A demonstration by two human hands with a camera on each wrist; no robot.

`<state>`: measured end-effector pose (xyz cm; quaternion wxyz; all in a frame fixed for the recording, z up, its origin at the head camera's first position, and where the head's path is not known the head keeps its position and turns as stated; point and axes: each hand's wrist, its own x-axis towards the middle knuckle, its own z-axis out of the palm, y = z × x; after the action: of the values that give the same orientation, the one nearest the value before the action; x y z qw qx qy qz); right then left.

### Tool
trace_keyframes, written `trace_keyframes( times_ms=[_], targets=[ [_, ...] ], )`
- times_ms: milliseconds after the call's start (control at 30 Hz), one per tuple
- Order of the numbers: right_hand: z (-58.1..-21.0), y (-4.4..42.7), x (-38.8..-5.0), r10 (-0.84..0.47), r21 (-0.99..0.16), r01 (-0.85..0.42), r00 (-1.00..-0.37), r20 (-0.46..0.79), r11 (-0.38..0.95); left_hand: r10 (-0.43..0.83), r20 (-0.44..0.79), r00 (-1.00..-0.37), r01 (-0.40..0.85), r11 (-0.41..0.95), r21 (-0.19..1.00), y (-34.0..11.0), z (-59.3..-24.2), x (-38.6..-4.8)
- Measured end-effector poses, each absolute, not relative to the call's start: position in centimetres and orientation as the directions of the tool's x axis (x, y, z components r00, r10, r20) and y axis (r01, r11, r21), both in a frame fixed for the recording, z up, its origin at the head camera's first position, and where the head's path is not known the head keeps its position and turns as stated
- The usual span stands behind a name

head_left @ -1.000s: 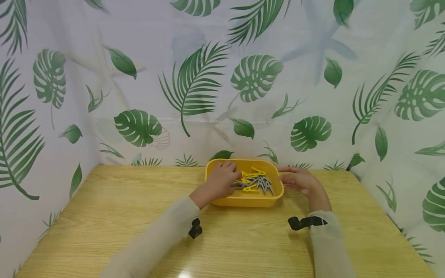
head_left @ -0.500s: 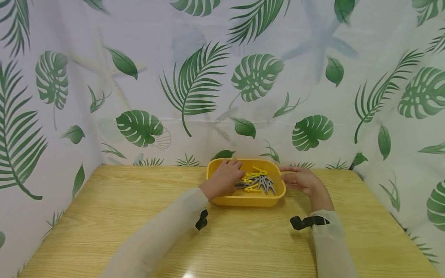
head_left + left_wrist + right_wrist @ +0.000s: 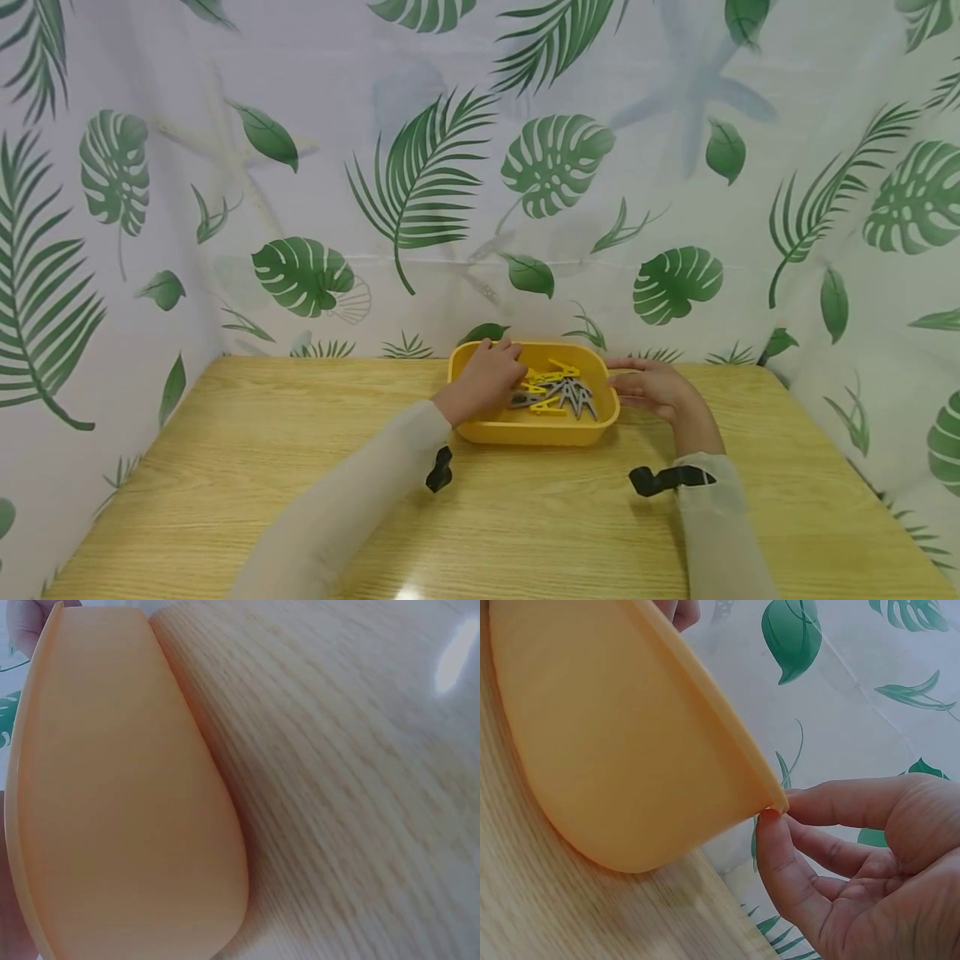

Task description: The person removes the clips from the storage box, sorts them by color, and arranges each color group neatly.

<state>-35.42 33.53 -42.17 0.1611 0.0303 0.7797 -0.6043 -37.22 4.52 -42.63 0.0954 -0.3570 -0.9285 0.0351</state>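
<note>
Over the last second my left hand (image 3: pixel 487 379) had worked slightly further over the left end of the yellow, round-cornered plastic tray (image 3: pixel 536 434), its wrist crossing the near rim. The small yellow plastic clips (image 3: pixel 550 407) and grey plastic clips (image 3: pixel 572 390) lay in their heap as they had, just beside my left fingers. I judged from this that the work was at the reaching-in stage, the pile barely disturbed. The tray sat on the wood-grain table (image 3: pixel 555 517), near the leaf-printed cloth (image 3: pixel 450 325).

My right hand (image 3: pixel 652 390) had stayed at the right end. From the head, its thumb was hidden; the right wrist view showed thumb and forefinger pinched together on the tray's rim. I could not tell whether my left fingers held a clip: the head view caught mainly the back of the hand, and the left wrist view was filled by the tray's outer wall.
</note>
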Motion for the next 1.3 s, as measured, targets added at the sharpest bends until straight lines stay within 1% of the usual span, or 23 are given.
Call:
trace_keyframes(
  times_ms=[267, 333, 467, 533, 633, 767, 867, 1033, 1167, 1300],
  targets=[
    [-42.0, 33.6, -35.4, -0.169, -0.930, 0.244, -0.940, -0.297, 0.276, 0.667, 0.233, -0.708, 0.665, 0.740, -0.098, 3.5, -42.2, -37.3],
    [-41.9, 33.4, -35.5, -0.171, -0.929, 0.243, -0.940, -0.297, 0.279, 0.663, 0.279, -0.695, 0.670, 0.737, -0.085, 3.0, -42.0, -37.1],
    [-41.8, 33.2, -35.7, -0.181, -0.931, 0.238, -0.939, -0.294, 0.277, 0.639, 0.390, -0.663, 0.691, 0.723, -0.009, 1.9, -42.2, -36.9],
    [-41.9, 33.2, -35.7, -0.184, -0.930, 0.238, -0.938, -0.295, 0.279, 0.611, 0.435, -0.661, 0.690, 0.723, 0.033, 1.3, -42.3, -36.8],
    [-42.1, 33.1, -35.8, -0.174, -0.927, 0.240, -0.939, -0.297, 0.289, 0.539, 0.490, -0.685, 0.664, 0.738, 0.115, 0.4, -42.3, -36.4],
    [-42.1, 33.3, -35.8, -0.166, -0.927, 0.244, -0.940, -0.298, 0.285, 0.383, 0.575, -0.723, 0.610, 0.746, 0.270, -1.2, -42.0, -35.7],
    [-42.2, 33.4, -35.8, -0.189, -0.932, 0.247, -0.934, -0.302, 0.267, 0.263, 0.648, -0.715, 0.585, 0.732, 0.349, -3.1, -41.8, -35.4],
    [-42.3, 33.4, -35.6, -0.208, -0.933, 0.247, -0.930, -0.304, 0.261, 0.112, 0.717, -0.688, 0.541, 0.738, 0.404, -6.9, -41.6, -34.9],
    [-42.2, 33.5, -35.6, -0.207, -0.935, 0.248, -0.930, -0.303, 0.255, 0.019, 0.719, -0.694, 0.477, 0.761, 0.440, -10.2, -41.5, -34.6],
    [-42.1, 33.4, -35.9, -0.219, -0.936, 0.237, -0.930, -0.296, 0.261, -0.042, 0.724, -0.689, 0.421, 0.790, 0.447, -13.7, -41.8, -34.2]
  ],
)
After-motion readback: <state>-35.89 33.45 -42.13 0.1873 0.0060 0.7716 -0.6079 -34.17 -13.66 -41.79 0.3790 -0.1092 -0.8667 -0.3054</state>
